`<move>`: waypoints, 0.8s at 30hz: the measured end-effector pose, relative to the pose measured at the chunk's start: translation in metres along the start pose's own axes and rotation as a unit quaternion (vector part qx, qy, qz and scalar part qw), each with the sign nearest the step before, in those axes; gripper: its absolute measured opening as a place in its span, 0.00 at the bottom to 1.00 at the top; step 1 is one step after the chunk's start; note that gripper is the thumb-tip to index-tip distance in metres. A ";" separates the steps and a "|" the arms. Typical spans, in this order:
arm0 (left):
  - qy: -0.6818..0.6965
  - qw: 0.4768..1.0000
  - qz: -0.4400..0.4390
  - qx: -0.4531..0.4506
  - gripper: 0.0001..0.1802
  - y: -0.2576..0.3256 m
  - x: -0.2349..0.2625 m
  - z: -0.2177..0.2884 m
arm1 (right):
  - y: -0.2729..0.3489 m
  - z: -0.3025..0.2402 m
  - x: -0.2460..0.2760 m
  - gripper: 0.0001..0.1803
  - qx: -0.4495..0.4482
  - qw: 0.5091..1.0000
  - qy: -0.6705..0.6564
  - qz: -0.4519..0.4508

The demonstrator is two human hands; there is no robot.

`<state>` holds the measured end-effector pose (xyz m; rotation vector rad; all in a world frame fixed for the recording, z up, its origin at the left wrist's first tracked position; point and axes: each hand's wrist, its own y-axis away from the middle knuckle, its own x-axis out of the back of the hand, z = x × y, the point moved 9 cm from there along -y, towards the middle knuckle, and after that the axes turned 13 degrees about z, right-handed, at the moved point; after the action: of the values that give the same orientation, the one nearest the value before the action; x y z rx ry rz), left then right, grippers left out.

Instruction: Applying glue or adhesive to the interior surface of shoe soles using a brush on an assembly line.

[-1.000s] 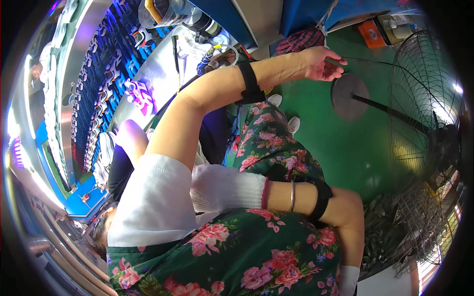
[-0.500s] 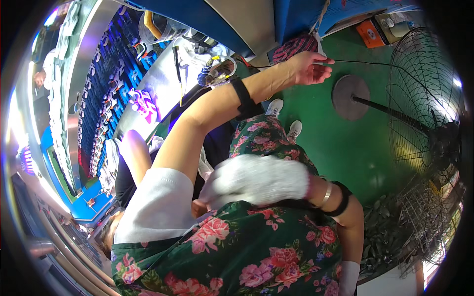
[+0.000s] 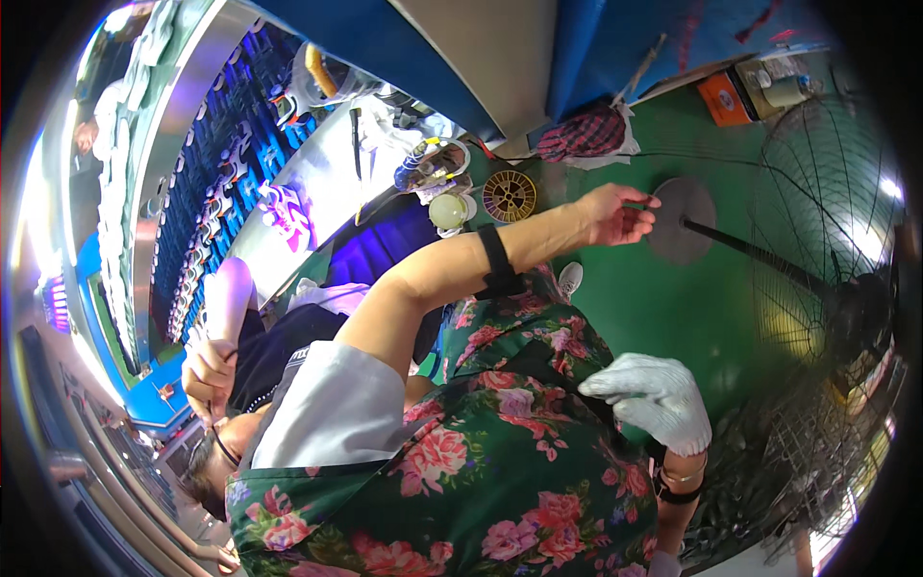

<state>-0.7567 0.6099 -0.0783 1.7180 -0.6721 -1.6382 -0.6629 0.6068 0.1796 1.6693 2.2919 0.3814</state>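
My left hand (image 3: 620, 212) is bare and stretched out over the green floor (image 3: 625, 308), just beside the round base of a standing fan (image 3: 681, 223). Its fingers are curled and pinched together; whether a thin thread sits between them is too fine to see. A black band (image 3: 497, 262) wraps that forearm. My right hand (image 3: 654, 399), in a white glove, rests on my floral-print lap (image 3: 519, 423) with loose fingers and nothing in it. A bracelet and a black band sit at its wrist.
The fan's wire cage (image 3: 827, 317) fills the right side. A yellow round spool (image 3: 510, 195), a pale ball and small parts lie at the end of a metal worktable (image 3: 317, 192). Another person's hand (image 3: 207, 370) is raised at lower left. A plaid cloth (image 3: 586, 135) and an orange box (image 3: 726, 96) lie beyond.
My gloved right hand has swung from the left side of my lap across to the right. My left arm has stayed stretched toward the fan base, dropping slightly in view.
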 end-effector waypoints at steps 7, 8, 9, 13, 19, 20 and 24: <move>0.008 1.000 0.013 0.009 0.12 -0.006 0.005 -0.013 | 0.019 0.027 0.021 0.14 -0.086 0.990 0.005 0.111; 0.009 1.000 0.020 0.016 0.12 -0.006 0.007 -0.017 | 0.021 0.030 0.019 0.15 -0.103 0.989 0.011 0.106; 0.013 1.000 0.023 0.009 0.12 -0.005 0.011 -0.017 | 0.019 0.029 0.016 0.15 -0.100 0.990 0.012 0.097; 0.011 1.000 0.026 0.014 0.11 0.000 0.016 -0.024 | 0.016 0.023 0.013 0.15 -0.085 0.993 0.028 0.072; 0.017 0.999 0.041 0.007 0.11 0.004 0.016 -0.027 | 0.010 0.021 0.016 0.15 -0.091 0.990 0.030 0.104; 0.019 0.999 0.042 0.006 0.11 0.003 0.016 -0.028 | 0.010 0.021 0.014 0.15 -0.092 0.990 0.035 0.096; 0.023 0.999 0.035 0.002 0.11 -0.001 0.018 -0.032 | 0.004 0.018 -0.001 0.15 -0.058 0.992 0.114 0.017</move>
<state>-0.7238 0.6007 -0.0914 1.7098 -0.7059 -1.5470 -0.6528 0.6080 0.1648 1.6860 2.3474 0.7336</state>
